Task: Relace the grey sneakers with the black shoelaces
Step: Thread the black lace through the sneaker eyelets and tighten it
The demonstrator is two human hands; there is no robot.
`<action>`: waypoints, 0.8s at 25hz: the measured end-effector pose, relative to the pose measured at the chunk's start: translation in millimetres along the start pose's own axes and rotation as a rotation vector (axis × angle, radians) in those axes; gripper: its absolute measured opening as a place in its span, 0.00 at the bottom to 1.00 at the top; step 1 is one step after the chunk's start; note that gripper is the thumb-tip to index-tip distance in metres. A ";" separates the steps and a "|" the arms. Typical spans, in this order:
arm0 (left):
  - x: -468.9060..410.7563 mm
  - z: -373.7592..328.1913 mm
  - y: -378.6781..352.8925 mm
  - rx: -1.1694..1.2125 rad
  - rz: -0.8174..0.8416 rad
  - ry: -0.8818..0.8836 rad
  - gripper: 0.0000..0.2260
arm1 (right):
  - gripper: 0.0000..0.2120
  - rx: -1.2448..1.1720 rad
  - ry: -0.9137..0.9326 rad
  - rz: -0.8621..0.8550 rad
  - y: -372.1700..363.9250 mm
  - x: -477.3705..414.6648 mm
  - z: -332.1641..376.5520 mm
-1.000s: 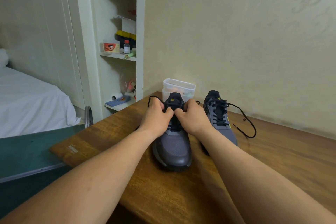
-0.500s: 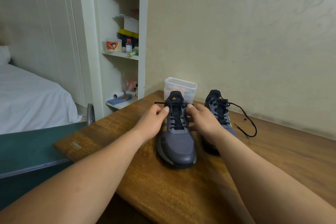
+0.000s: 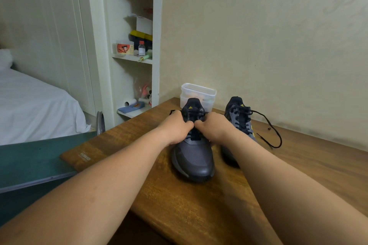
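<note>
- The wooden table [image 3: 298, 175] carries everything you are working on; its far edge runs along the wall.
- The grey sneaker [image 3: 194, 157] you are lacing stands upright near the table's far-left corner, toe pointing toward you.
- The second grey sneaker [image 3: 239, 117] stands just beside it on the right, closer to the far edge, partly hidden behind your right forearm.
- Your left hand [image 3: 176, 127] is curled over the sneaker's lacing, fingers gripping the black shoelace [image 3: 194, 136].
- Your right hand [image 3: 215, 125] is curled the same way on the same lace, its knuckles touching those of the left hand above the tongue.
- A clear plastic container [image 3: 198, 93] sits in the far-left corner, right behind the sneaker's heel.
- The second sneaker's loose lace end [image 3: 272, 127] loops out to the right and lies on the table.
</note>
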State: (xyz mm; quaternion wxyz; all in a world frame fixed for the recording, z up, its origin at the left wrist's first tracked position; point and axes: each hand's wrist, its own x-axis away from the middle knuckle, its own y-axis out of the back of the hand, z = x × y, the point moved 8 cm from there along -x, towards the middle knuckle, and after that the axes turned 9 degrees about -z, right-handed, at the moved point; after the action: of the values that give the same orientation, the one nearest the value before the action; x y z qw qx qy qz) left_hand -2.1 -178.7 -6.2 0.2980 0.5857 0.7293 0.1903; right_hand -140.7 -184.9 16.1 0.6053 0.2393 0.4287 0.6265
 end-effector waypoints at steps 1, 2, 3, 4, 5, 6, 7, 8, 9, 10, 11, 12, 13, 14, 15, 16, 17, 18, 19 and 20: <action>-0.5 1.5 -0.5 -0.021 -0.002 -0.004 0.11 | 0.16 0.046 0.017 0.008 -0.9 -2.0 1.5; -1.5 2.7 -1.1 -0.047 -0.009 -0.010 0.10 | 0.16 0.076 0.029 0.012 -1.8 -3.2 2.2; -2.3 2.7 -1.4 -0.074 -0.023 -0.021 0.11 | 0.17 0.093 0.037 0.010 -2.5 -3.9 2.3; -2.9 2.7 -1.5 -0.103 -0.037 -0.029 0.11 | 0.19 0.095 0.035 0.007 -4.1 -3.9 1.7; -3.6 2.8 -1.6 -0.130 -0.055 -0.034 0.12 | 0.21 0.086 0.030 -0.005 -6.6 -5.0 0.9; -3.2 2.9 -1.5 -0.151 -0.073 -0.031 0.12 | 0.23 0.087 0.026 -0.022 -7.9 -5.6 0.4; -2.0 2.6 -2.5 -0.172 -0.087 -0.025 0.14 | 0.22 0.110 0.030 -0.036 -9.6 -6.9 -0.3; 0.1 2.3 -3.7 -0.201 -0.099 -0.026 0.15 | 0.19 0.166 0.055 -0.036 -12.2 -7.2 0.6; 1.4 1.9 -5.1 -0.235 -0.109 -0.040 0.15 | 0.16 0.227 0.089 -0.036 -15.2 -7.2 2.9; 3.9 0.6 -6.1 -0.270 -0.117 -0.059 0.14 | 0.13 0.287 0.123 -0.038 -16.8 -5.2 6.0; 5.7 -1.1 -6.0 -0.298 -0.130 -0.073 0.14 | 0.12 0.320 0.156 -0.062 -17.0 -3.7 8.6; 6.4 -2.5 -4.9 -0.321 -0.142 -0.078 0.14 | 0.12 0.330 0.168 -0.081 -16.3 -3.0 9.1; 6.9 -3.8 -3.2 -0.340 -0.153 -0.078 0.15 | 0.12 0.339 0.176 -0.093 -16.9 -4.1 7.6; 6.7 -4.7 -2.1 -0.361 -0.155 -0.076 0.15 | 0.14 0.363 0.180 -0.108 -16.9 -4.9 7.0; 7.1 -5.9 -1.7 -0.386 -0.157 -0.082 0.15 | 0.15 0.357 0.164 -0.117 -17.4 -6.3 5.3; 8.0 -7.3 -1.3 -0.406 -0.161 -0.090 0.14 | 0.17 0.341 0.142 -0.123 -17.7 -7.3 3.3; 9.6 -8.3 -0.6 -0.422 -0.172 -0.099 0.13 | 0.17 0.317 0.125 -0.131 -18.3 -7.1 3.0; 11.3 -8.0 0.2 -0.430 -0.189 -0.101 0.12 | 0.17 0.284 0.112 -0.147 -17.4 -5.5 3.1; 12.6 -7.5 0.9 -0.430 -0.212 -0.099 0.12 | 0.17 0.245 0.092 -0.176 -15.6 -3.3 2.4; 14.2 -6.4 1.4 -0.423 -0.231 -0.091 0.12 | 0.16 0.204 0.068 -0.205 -13.5 -0.5 1.1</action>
State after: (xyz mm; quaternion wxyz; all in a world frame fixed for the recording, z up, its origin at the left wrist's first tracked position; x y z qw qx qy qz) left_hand -7.2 -164.2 -3.5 0.4664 0.4307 0.7213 0.2770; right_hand -132.2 -186.4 5.6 0.6237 0.2331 0.5326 0.5226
